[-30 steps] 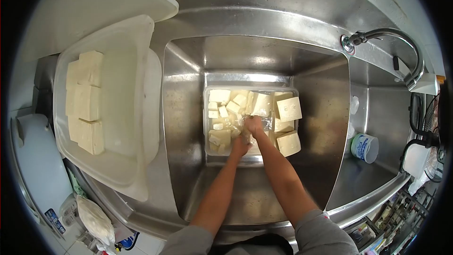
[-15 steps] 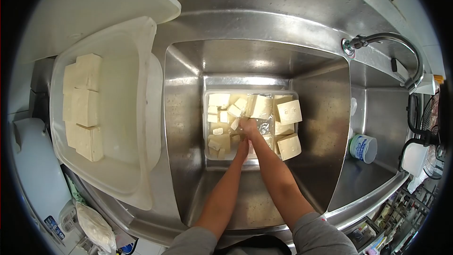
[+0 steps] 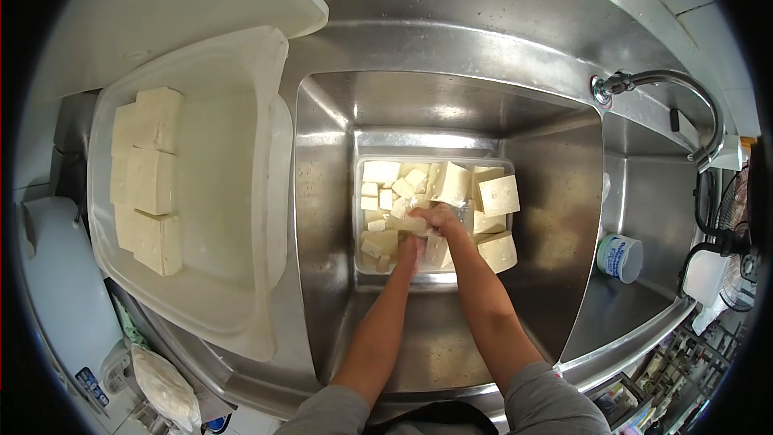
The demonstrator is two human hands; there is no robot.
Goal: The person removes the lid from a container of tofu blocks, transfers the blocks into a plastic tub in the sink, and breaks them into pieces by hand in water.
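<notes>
A clear plastic tub (image 3: 361, 217) of water stands in the sink, full of pale tofu blocks and smaller cut pieces. Between my two hands, in the water, is a piece of tofu (image 3: 409, 225). My right hand (image 3: 438, 216) grips it from the far right side, fingers curled over its top. My left hand (image 3: 413, 249) cups its near side, with the fingertips partly under water and tofu. Large blocks (image 3: 497, 194) crowd the tub's right end, some rising above the water. Small cubes (image 3: 381, 171) lie at its left.
Left of the sink basin (image 3: 539, 145), a large white bin (image 3: 270, 193) holds water and several tofu blocks (image 3: 151, 181), its lid (image 3: 201, 0) behind. A faucet (image 3: 668, 76) arches over the right basin, where a plastic cup (image 3: 620, 258) lies tipped.
My hands have moved apart slightly, the right one to the right, and a tofu piece now shows between them. The whole view has shifted a little.
</notes>
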